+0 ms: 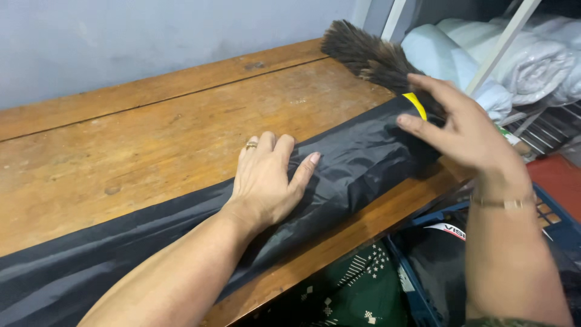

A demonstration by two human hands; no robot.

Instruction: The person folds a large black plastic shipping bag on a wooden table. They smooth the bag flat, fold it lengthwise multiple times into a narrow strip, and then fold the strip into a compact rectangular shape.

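A long black plastic bag (357, 163) lies across the wooden table (151, 139), wrapped around a feather duster. The duster's dark brown feathers (363, 54) stick out of the bag's far end, past a yellow band (416, 104). My left hand (269, 178), a ring on one finger, presses flat on the middle of the bag with fingers spread. My right hand (463, 130) hovers open over the bag's end beside the yellow band, fingertips at the plastic; I cannot tell if they touch it.
A grey wall (151, 36) runs behind the table. Rolled white bundles in clear plastic (514, 54) fill a shelf at the upper right. A blue crate (557, 224) and green patterned cloth (351, 290) sit below the table's near edge.
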